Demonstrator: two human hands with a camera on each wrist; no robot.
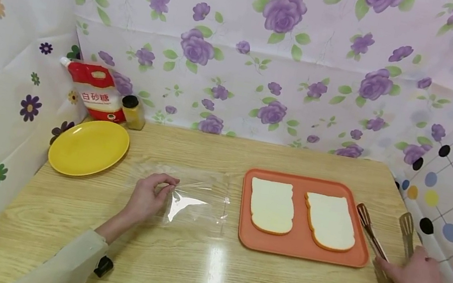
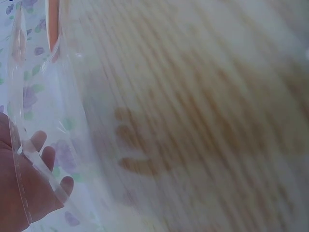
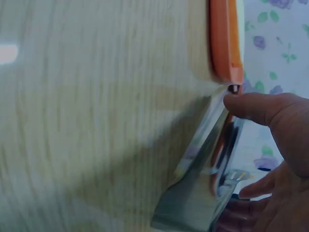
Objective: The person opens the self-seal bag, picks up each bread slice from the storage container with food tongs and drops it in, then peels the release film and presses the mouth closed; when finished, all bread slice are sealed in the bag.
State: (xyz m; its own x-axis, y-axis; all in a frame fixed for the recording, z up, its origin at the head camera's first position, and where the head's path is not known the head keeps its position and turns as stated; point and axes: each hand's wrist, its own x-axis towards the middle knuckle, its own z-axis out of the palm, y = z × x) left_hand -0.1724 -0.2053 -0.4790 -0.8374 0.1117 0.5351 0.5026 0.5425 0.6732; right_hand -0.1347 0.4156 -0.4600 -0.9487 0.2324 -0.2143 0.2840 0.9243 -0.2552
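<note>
My left hand (image 1: pixel 152 195) pinches the edge of a clear plastic bag (image 1: pixel 197 202) that lies flat on the table left of the tray. In the left wrist view the bag's film (image 2: pixel 50 145) runs across the hand (image 2: pixel 29 179). At the table's right side my right hand (image 1: pixel 418 276) holds metal tongs (image 1: pixel 376 244), their two slotted ends spread apart and pointing away from me. The right wrist view shows the thumb (image 3: pixel 256 107) against one arm of the tongs (image 3: pixel 193 188), with the fingers around the other side. Two bread slices (image 1: pixel 272 205) (image 1: pixel 330 221) rest on an orange tray (image 1: pixel 303 250).
A yellow plate (image 1: pixel 89 147) sits at the left edge of the table (image 1: pixel 167 272). Behind it stand a red and white sugar pouch (image 1: pixel 96 91) and a small yellow jar (image 1: pixel 133 114) with a black lid. Patterned cloth walls enclose the back and both sides.
</note>
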